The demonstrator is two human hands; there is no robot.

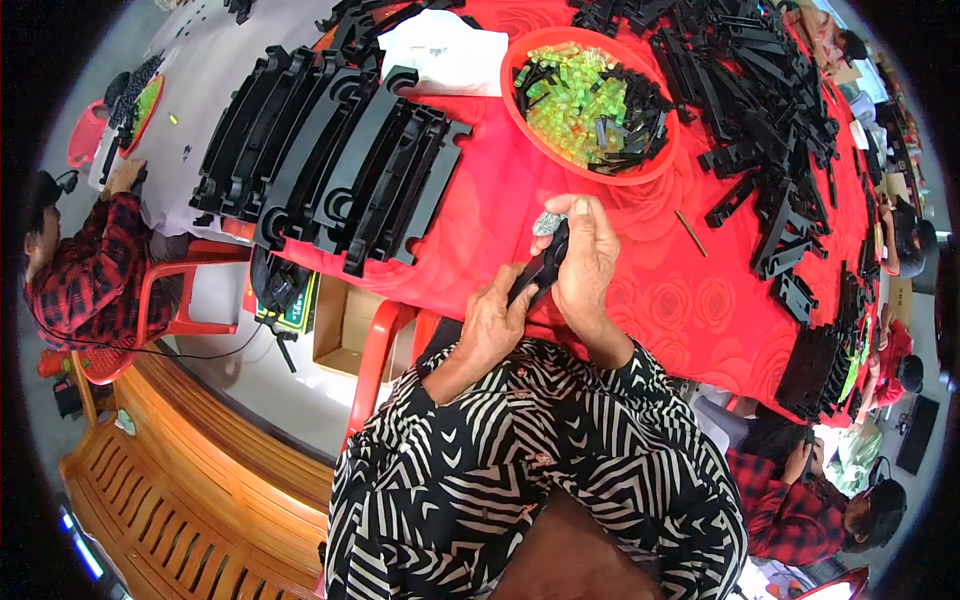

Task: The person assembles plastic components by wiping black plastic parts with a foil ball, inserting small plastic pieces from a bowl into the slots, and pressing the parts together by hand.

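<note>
A dark, narrow black plastic piece (541,270) is held between both hands above the near edge of the red-covered table. My left hand (487,322) is closed around its lower end. My right hand (586,268) wraps its upper part, with the thumb and fingers drawn together at the top. At those fingertips sits a small grey speckled lump (547,223); its kind I cannot make out. Just beyond the hands stands a red plastic basin (508,92) holding yellow-green translucent bits (585,100) and thin black pieces.
Long black plastic strips (335,150) lie in rows on the left, beside a white bag (440,50). Black parts (745,90) are heaped to the right, near a thin stick (691,233). Co-workers sit at left (95,265) and right (800,510). A wooden bench (210,480) stands at lower left.
</note>
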